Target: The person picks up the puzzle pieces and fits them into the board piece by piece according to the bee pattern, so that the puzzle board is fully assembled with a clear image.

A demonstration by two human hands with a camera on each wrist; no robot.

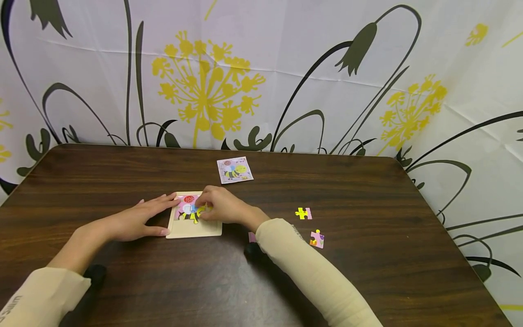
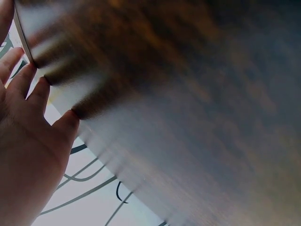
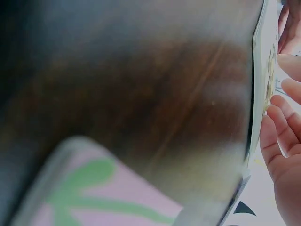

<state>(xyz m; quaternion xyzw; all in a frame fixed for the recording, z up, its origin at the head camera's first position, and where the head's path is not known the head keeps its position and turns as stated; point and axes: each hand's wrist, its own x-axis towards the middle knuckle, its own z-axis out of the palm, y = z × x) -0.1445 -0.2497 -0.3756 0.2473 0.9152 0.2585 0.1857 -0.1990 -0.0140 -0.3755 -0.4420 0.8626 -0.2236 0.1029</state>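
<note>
A wooden puzzle tray (image 1: 194,230) lies on the table with its upper part filled by a bee picture (image 1: 188,210) and its lower part bare. My left hand (image 1: 136,221) is spread at the tray's left side, fingertips and thumb right at the frame. Over the tray's upper right, my right hand (image 1: 225,205) bends its thumb and fingers around a yellow puzzle piece (image 1: 201,211), which they partly hide. In the right wrist view, the right fingers (image 3: 270,136) reach to the tray's surface, and a pink and green puzzle piece (image 3: 141,202) lies close to the camera.
Behind the tray lies a square bee picture card (image 1: 235,170). To the right are a yellow puzzle piece (image 1: 303,213) and a pink one (image 1: 317,239). Another pink piece (image 1: 252,237) is partly covered by the right sleeve (image 1: 310,268). A flowered cloth (image 1: 286,91) hangs behind the table.
</note>
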